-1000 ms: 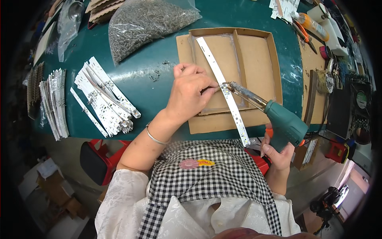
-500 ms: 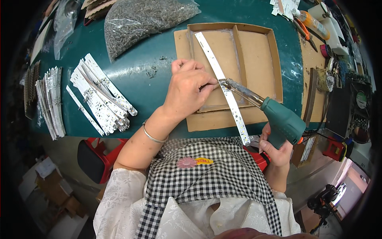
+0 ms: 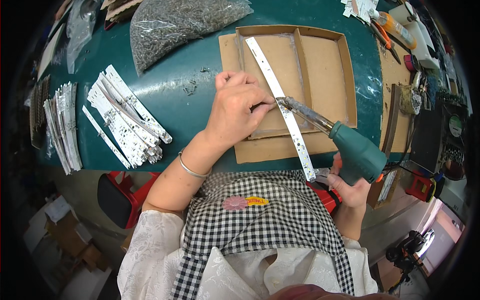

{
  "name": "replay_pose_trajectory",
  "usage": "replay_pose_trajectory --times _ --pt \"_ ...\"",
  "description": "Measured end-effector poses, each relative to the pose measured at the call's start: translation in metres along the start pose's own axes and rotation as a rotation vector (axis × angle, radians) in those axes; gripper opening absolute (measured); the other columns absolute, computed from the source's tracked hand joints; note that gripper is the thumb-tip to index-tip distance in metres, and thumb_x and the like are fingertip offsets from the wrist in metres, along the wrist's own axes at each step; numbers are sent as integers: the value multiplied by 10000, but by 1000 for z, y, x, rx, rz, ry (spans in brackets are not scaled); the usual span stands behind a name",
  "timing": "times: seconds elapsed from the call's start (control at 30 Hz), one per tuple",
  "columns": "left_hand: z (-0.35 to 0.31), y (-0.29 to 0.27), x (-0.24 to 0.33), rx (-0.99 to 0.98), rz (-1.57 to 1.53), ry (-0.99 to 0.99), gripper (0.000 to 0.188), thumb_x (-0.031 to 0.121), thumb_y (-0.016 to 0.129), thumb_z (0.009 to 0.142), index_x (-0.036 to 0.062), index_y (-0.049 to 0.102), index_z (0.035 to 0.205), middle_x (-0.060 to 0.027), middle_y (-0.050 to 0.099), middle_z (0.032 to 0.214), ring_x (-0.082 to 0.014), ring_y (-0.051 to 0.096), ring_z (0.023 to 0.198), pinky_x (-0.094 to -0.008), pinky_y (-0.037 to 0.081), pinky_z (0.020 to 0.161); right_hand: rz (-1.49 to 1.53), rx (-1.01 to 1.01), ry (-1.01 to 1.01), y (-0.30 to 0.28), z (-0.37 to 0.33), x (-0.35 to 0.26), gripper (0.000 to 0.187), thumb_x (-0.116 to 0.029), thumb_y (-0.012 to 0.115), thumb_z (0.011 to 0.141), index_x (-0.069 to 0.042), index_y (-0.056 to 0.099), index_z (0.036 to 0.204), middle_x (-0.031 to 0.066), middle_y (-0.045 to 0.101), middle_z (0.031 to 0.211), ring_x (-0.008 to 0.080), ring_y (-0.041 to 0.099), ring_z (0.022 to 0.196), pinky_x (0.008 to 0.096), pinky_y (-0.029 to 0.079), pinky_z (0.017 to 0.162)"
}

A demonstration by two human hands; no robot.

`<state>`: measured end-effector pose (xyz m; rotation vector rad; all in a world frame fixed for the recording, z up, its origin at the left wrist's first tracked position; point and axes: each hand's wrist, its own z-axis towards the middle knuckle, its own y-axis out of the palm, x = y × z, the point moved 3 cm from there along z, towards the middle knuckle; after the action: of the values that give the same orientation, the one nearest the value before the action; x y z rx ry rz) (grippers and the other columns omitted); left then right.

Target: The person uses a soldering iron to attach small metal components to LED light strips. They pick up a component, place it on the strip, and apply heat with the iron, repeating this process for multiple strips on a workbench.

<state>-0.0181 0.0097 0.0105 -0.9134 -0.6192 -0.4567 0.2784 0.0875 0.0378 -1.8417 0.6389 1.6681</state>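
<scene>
My right hand point(image 3: 351, 189) is wrapped round the grip of a green soldering gun point(image 3: 359, 151). The gun's metal tip points left and meets a narrow white LED circuit board strip point(image 3: 294, 131) near its middle. The strip lies slantwise across the rim of a cardboard tray point(image 3: 327, 80), its near end jutting past the table edge. My left hand point(image 3: 237, 107) is closed in a pinch at the strip's left edge, close to the soldering tip. Whatever its fingertips hold is too small and covered to make out.
Stacks of white circuit strips point(image 3: 127, 117) lie at the left. A clear bag of small dark parts point(image 3: 175, 32) sits at the back, and a few loose parts point(image 3: 190, 89) lie nearby. Orange-handled pliers point(image 3: 384, 37), an orange bottle point(image 3: 397, 27) and a dark box point(image 3: 427, 135) are at the right.
The soldering gun and my right hand have shifted very slightly to the right. My left hand stays pinched at the strip, and the tip remains beside it.
</scene>
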Motion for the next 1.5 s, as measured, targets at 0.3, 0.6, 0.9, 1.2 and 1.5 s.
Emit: replay_pose_trajectory --times 0.3,0.6,0.9,1.2,1.5 --pt "0 -1 0 -4 -6 2 169 23 842 661 104 752 778 1 690 740 -189 640 847 -374 385 878 37 32 55 1 -2 -1 607 78 753 785 61 492 1333 158 588 1084 174 600 774 284 538 578" --pt "-1 0 0 -5 1 2 173 32 852 659 101 755 785 -1 695 747 -191 644 855 -379 387 891 127 44 5 -6 0 -2 630 53 772 778 78 487 1339 182 590 1134 179 591 720 272 525 537" --pt "0 1 0 13 -29 -5 132 63 840 682 110 751 768 7 684 718 -186 631 846 -384 367 889 197 74 -14 -5 6 -11 703 14 781 770 114 441 1378 236 581 1254 188 603 710 269 516 511" --pt "0 -1 1 0 -7 -18 138 54 825 688 112 744 783 -9 678 724 -202 635 849 -391 380 890 435 274 -137 -40 9 -19 771 -448 584 997 113 316 1453 177 586 846 185 570 479 261 491 421" --pt "5 3 5 -24 21 -13 166 15 826 682 90 751 809 -41 655 728 -221 647 848 -380 416 876 590 677 -152 -161 -13 17 573 -390 463 1079 60 423 1432 165 590 1240 223 614 894 274 537 550"
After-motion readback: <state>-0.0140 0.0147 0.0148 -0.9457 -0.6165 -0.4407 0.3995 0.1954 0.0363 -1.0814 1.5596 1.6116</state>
